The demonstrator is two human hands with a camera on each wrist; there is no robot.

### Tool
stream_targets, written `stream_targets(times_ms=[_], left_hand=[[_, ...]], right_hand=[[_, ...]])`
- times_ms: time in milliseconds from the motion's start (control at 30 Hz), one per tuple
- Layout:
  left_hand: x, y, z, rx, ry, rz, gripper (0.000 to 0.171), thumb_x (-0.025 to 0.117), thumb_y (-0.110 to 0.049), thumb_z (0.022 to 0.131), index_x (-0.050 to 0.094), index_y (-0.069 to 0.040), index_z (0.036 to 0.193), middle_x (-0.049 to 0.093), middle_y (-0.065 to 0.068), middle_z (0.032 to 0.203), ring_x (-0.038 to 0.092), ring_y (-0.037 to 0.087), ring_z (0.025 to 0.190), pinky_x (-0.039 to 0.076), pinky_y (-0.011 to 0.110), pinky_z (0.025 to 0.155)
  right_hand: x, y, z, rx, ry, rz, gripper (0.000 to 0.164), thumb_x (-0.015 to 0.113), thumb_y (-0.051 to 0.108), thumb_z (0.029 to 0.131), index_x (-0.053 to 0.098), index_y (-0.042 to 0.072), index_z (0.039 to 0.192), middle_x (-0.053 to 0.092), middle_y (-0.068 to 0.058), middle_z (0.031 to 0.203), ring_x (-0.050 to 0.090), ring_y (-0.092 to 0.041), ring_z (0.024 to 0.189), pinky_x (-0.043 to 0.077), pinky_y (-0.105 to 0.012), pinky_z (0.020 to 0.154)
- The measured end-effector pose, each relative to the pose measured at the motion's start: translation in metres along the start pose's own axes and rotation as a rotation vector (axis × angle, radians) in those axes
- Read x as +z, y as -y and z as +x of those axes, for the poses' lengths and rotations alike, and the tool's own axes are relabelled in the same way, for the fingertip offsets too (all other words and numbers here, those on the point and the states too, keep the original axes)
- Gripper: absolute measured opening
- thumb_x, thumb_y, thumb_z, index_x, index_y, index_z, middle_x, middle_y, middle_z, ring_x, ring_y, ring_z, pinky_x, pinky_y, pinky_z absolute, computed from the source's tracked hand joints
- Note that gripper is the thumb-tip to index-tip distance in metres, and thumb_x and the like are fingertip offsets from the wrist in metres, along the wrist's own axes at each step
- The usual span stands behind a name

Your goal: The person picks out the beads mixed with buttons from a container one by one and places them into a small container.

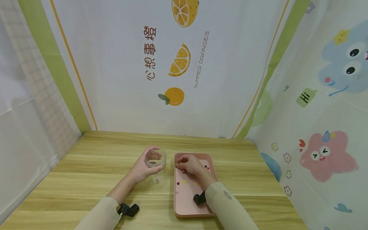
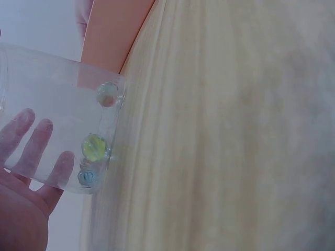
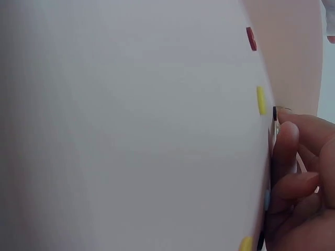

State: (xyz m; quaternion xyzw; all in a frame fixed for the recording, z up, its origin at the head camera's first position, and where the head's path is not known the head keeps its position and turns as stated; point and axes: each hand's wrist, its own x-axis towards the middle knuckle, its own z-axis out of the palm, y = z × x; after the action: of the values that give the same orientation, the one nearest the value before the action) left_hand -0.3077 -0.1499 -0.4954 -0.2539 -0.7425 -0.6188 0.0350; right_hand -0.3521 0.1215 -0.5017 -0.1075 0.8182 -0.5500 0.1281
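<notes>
My left hand (image 1: 142, 167) grips a clear jar (image 1: 161, 171) by its side, its round mouth facing up. In the left wrist view, several glass marbles lie along the jar's bottom, among them a yellow-green marble (image 2: 95, 147) and a blue marble (image 2: 87, 177). Over the far left of a shallow pink tray (image 1: 181, 209), my right hand (image 1: 191, 164) has its fingers bent, thumb and forefinger tips brought together at a small glassy piece (image 3: 286, 109), mostly hidden. A black button (image 3: 275, 113) sits right beside these fingertips.
Several small flat buttons are scattered in the tray, including a dark red button (image 1: 178, 183), a yellow button (image 1: 184, 181) and a pink button (image 1: 177, 192). Jar and tray stand side by side on a wood-grain table (image 1: 95, 166). A printed cloth (image 1: 123, 105) hangs behind.
</notes>
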Motion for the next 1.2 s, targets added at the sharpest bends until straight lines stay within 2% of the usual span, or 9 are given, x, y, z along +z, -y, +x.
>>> stream_targets(times_ms=[167,233,400,500,733,1067,1200], left_hand=[[0.000,0.000,0.000,0.004,0.000,-0.006,0.077,0.084,-0.004,0.094,0.041,-0.003,0.157,0.062,0.030,0.139,0.059,0.055,0.132,0.048,0.066,0.110],[0.000,0.001,0.000,0.001,0.001,-0.007,0.076,0.084,-0.004,0.094,0.042,-0.005,0.157,0.062,0.030,0.139,0.059,0.054,0.132,0.051,0.064,0.109],[-0.001,0.002,-0.001,-0.011,0.003,-0.005,0.074,0.084,-0.005,0.094,0.043,-0.010,0.156,0.061,0.031,0.141,0.061,0.051,0.131,0.058,0.046,0.104],[-0.001,0.002,-0.001,-0.013,0.004,-0.003,0.074,0.084,-0.005,0.094,0.043,-0.009,0.156,0.061,0.030,0.141,0.061,0.052,0.132,0.058,0.039,0.102],[-0.001,0.001,-0.001,-0.004,0.005,-0.001,0.076,0.084,-0.005,0.094,0.042,-0.005,0.157,0.062,0.030,0.141,0.059,0.055,0.133,0.056,0.042,0.103],[-0.001,0.001,0.000,0.001,0.005,-0.011,0.077,0.083,-0.003,0.094,0.040,-0.001,0.158,0.062,0.030,0.140,0.059,0.056,0.132,0.058,0.043,0.102],[-0.001,0.001,-0.001,0.001,0.004,-0.005,0.078,0.083,-0.003,0.094,0.040,-0.001,0.158,0.062,0.030,0.140,0.059,0.056,0.132,0.057,0.045,0.103]], right_hand=[[-0.002,0.001,-0.002,0.011,-0.003,0.025,0.016,0.075,0.003,0.102,0.078,0.000,0.117,0.078,-0.005,0.093,0.061,-0.012,0.061,0.050,-0.024,0.059],[-0.002,0.002,-0.003,0.019,-0.006,0.027,0.017,0.074,0.004,0.102,0.079,0.002,0.118,0.079,-0.005,0.094,0.061,-0.012,0.061,0.047,-0.023,0.058],[-0.004,0.005,-0.006,0.042,-0.011,0.031,0.017,0.075,0.007,0.103,0.079,0.005,0.119,0.075,-0.001,0.088,0.061,-0.011,0.059,0.040,-0.022,0.053],[-0.004,0.007,-0.007,0.052,-0.020,0.026,0.017,0.075,0.010,0.103,0.078,0.005,0.119,0.070,0.000,0.081,0.062,-0.011,0.058,0.038,-0.022,0.051],[-0.007,0.011,-0.010,0.046,-0.023,0.010,0.018,0.073,0.013,0.105,0.075,0.005,0.121,0.067,-0.002,0.075,0.062,-0.011,0.058,0.037,-0.023,0.052],[-0.015,0.014,-0.014,0.037,-0.026,0.046,0.020,0.076,0.014,0.103,0.076,0.011,0.124,0.082,-0.010,0.100,0.062,-0.014,0.063,0.045,-0.027,0.053],[-0.018,0.013,-0.014,0.013,-0.032,0.037,0.022,0.075,0.014,0.105,0.075,0.008,0.126,0.082,-0.012,0.108,0.063,-0.014,0.068,0.051,-0.027,0.059]])
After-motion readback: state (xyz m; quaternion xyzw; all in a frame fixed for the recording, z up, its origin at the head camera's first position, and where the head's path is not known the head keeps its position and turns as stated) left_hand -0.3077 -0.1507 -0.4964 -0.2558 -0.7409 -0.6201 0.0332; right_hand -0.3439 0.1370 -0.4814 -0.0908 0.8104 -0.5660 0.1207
